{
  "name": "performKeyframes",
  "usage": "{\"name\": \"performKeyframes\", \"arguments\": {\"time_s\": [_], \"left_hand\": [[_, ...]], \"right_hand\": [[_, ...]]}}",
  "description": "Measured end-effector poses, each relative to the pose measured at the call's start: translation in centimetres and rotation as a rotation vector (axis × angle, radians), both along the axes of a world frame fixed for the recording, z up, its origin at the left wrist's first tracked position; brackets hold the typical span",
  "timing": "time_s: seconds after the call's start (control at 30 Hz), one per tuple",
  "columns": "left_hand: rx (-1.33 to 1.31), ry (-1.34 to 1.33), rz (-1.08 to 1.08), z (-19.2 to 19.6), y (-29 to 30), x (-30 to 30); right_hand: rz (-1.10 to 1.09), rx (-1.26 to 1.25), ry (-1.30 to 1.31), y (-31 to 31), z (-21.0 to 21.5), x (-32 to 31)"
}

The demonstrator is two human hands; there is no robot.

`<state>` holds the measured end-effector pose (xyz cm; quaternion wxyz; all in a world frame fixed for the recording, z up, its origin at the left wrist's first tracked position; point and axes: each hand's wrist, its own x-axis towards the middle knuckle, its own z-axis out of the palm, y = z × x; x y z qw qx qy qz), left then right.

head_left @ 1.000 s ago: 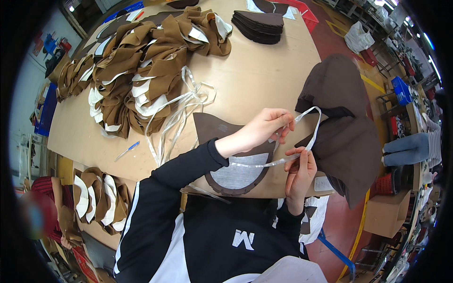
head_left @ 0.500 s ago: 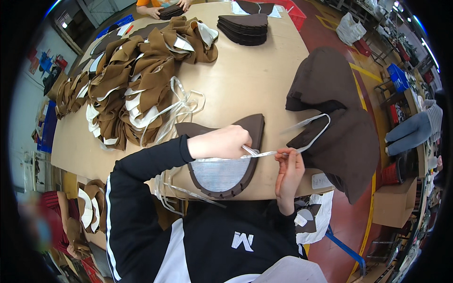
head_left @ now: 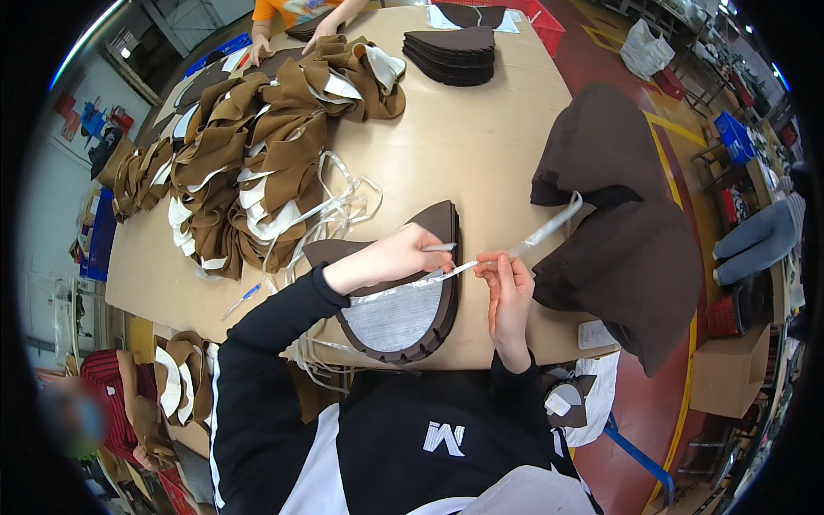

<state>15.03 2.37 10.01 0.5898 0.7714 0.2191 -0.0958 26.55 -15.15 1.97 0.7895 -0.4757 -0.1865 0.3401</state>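
A stack of dark brown cut pieces [head_left: 437,223] lies in front of me, with a grey-white rounded panel [head_left: 393,321] on its top piece. My left hand [head_left: 403,256] is closed over the stack's right side, pinching a narrow white tape [head_left: 538,233]. A short pale length pokes out of its fingers; I cannot tell whether it belongs to the tape. Just right of the stack, my right hand [head_left: 506,296] pinches the same tape between thumb and fingertips. From there the tape's free part rises toward the large dark brown pieces [head_left: 614,249] at the table's right edge.
Brown and white cut pieces [head_left: 283,154] are heaped at the left, beside tangled white tape [head_left: 348,202]. A pen [head_left: 242,300] lies nearby. Another dark stack [head_left: 449,56] stands at the far side, where a co-worker's hands [head_left: 322,33] handle dark pieces. A cardboard box [head_left: 730,369] stands right.
Both hands have shifted slightly left in the picture, still pinching the tape. Its loop at the right has straightened into a slanting length. The pen now shows, and the co-worker's hands have moved.
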Motion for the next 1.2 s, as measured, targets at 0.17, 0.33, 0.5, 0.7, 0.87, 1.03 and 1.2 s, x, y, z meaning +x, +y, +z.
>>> {"name": "performKeyframes", "arguments": {"time_s": [0.17,0.33,0.5,0.7,0.87,1.03,1.2], "left_hand": [[-0.390,-0.106,0.105,-1.8,0.3,2.2],[-0.391,-0.110,0.143,0.8,0.1,3.6],[-0.485,-0.256,0.210,3.6,0.7,4.2],[-0.447,-0.338,0.176,3.3,1.2,2.8],[-0.354,-0.249,0.226,-1.2,3.6,-1.2],[-0.332,-0.154,0.256,-0.6,6.1,-4.8],[-0.591,-0.467,0.157,-2.2,7.6,-7.0]], "right_hand": [[0.033,-0.131,-0.552,1.0,2.7,-0.9],[0.073,-0.178,-0.499,0.7,0.4,-2.2],[0.121,-0.230,-0.628,1.3,-0.3,-3.4],[-0.034,-0.251,-0.786,2.2,1.3,-2.0],[-0.100,-0.171,-1.127,5.3,6.6,-0.2],[0.236,0.113,-0.972,9.1,9.7,-3.6],[0.786,0.117,-0.728,11.6,13.9,-8.8]]}}
